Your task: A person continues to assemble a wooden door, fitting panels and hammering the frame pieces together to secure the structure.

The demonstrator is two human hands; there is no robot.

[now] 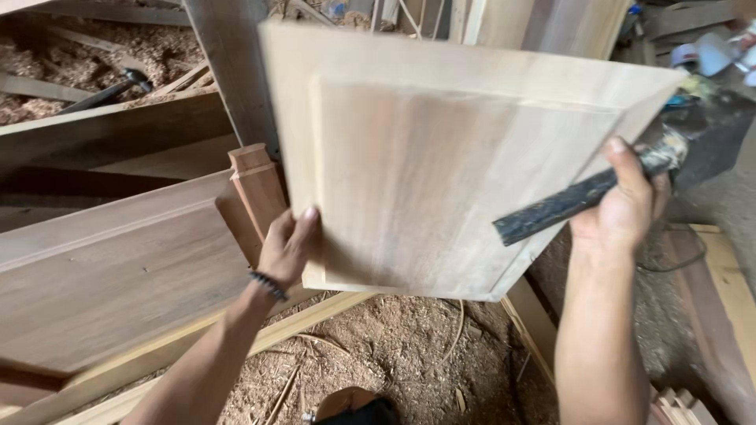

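My left hand [290, 245] grips the lower left edge of the raised wooden panel [441, 165], thumb on its face, fingers hidden behind. My right hand [624, 206] is closed around a dark tool handle [567, 203]; its head is blurred and unreadable. The panel blocks the workpieces behind. A hammer [110, 90] lies far left. Sawdust floor [394, 354] below; stacked boards [102, 260] left.

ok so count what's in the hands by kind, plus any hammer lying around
Raised wood panel, gripped by left hand: 1
Dark-handled tool, in right hand: 1
Hammer on the far sawdust: 1
Total: 3
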